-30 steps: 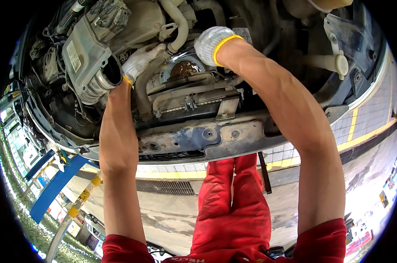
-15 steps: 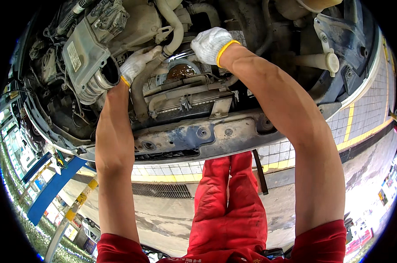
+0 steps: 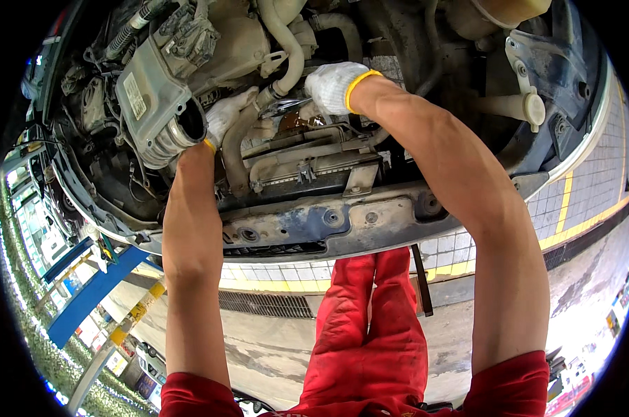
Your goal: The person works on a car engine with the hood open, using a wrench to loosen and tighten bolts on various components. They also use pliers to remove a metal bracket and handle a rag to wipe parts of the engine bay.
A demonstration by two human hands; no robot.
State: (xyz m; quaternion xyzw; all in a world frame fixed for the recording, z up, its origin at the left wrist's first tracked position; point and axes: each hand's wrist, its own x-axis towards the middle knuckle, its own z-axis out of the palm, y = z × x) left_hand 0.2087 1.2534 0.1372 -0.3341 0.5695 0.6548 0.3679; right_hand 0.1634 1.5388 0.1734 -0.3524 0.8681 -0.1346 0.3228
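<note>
The left hand [image 3: 225, 119] is beside the radiator hose [image 3: 234, 156], behind the front crossmember [image 3: 300, 224]; the right hand [image 3: 334, 87] curls farther right. Whether either grips, I cannot tell; hard tugging could split the hose.

Hand covering: my left hand [image 3: 227, 117], at 10 to 11 o'clock, and my right hand [image 3: 332, 88], at 12 o'clock, wear off-white knitted work gloves [image 3: 325, 83]. Each glove ends in a yellow band [image 3: 357, 90] at the wrist. My forearms [image 3: 193, 229] are bare up to the short red sleeves [image 3: 510, 382], located at 7 and between 4 and 5 o'clock. My shirt front [image 3: 356, 407], near 6 o'clock, is red. My red trousers [image 3: 370, 333], at 5 o'clock, show creases and darker smudges.
</note>
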